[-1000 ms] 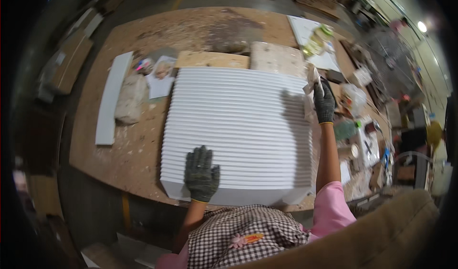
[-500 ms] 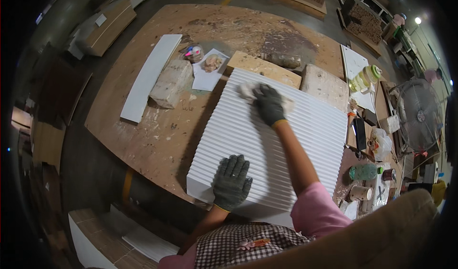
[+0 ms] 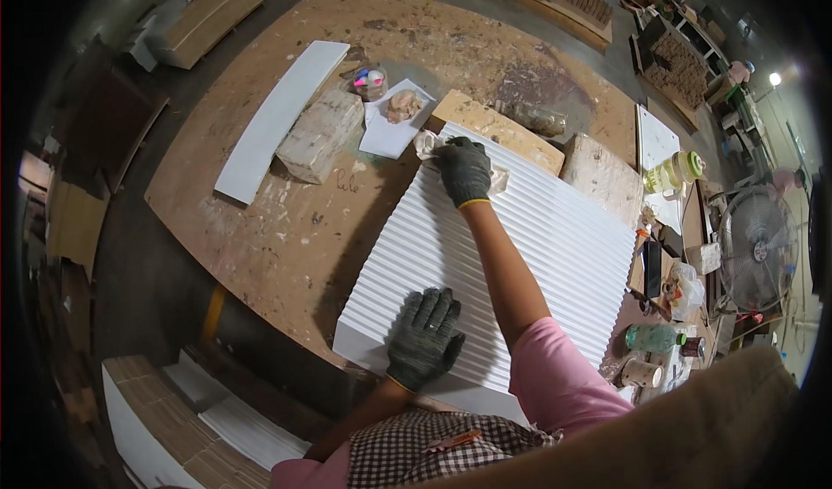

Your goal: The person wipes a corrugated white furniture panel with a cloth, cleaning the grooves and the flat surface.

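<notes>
A white ridged panel (image 3: 537,246) lies in front of me, raised on blocks above a stained wooden table. At its far left corner, my gloved right hand (image 3: 465,170) presses a pale cloth (image 3: 500,179) onto the ridges. The cloth shows on both sides of the fingers, and part of it hangs past the panel's edge. My left hand (image 3: 425,337), in a dark grey glove, rests flat near the panel's close left corner with its fingers stretched out and nothing in them.
Around the panel stand a wooden block (image 3: 498,132), a wrapped block (image 3: 602,177) and another block (image 3: 322,133). Left of these lies a long white board (image 3: 282,120). Bottles, including a yellow-green one (image 3: 672,172), crowd the right side near a fan (image 3: 758,248). White panels (image 3: 251,433) are stacked below left.
My right hand has slid the cloth left toward the panel's far left corner. My left hand stays flat on the panel. The whole view has shifted slightly.
</notes>
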Tool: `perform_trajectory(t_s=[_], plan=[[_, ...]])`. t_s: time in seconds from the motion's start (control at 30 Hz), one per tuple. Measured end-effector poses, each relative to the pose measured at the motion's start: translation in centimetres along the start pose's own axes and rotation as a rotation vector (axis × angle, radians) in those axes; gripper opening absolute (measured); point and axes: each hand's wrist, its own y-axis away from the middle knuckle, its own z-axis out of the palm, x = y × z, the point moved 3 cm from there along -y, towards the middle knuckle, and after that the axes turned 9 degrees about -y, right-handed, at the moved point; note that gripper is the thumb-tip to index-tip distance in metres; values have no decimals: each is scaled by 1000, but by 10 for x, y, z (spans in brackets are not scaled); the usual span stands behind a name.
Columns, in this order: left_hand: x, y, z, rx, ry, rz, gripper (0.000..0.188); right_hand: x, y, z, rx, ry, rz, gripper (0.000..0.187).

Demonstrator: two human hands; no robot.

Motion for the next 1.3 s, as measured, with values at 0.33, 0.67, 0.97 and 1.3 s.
perform_trajectory(t_s=[0.33,0.67,0.97,1.3], plan=[[0,-1,-7,76,5,16,51,21,36,-50,44,130,99,17],[-6,8,-4,-3,67,-13,51,-7,29,-29,-32,119,173,17],[8,-6,-3,153,114,17,49,14,-49,11,-104,225,-122,13],[-108,-4,-24,169,-251,-476,66,46,129,-102,119,178,-52,29]])
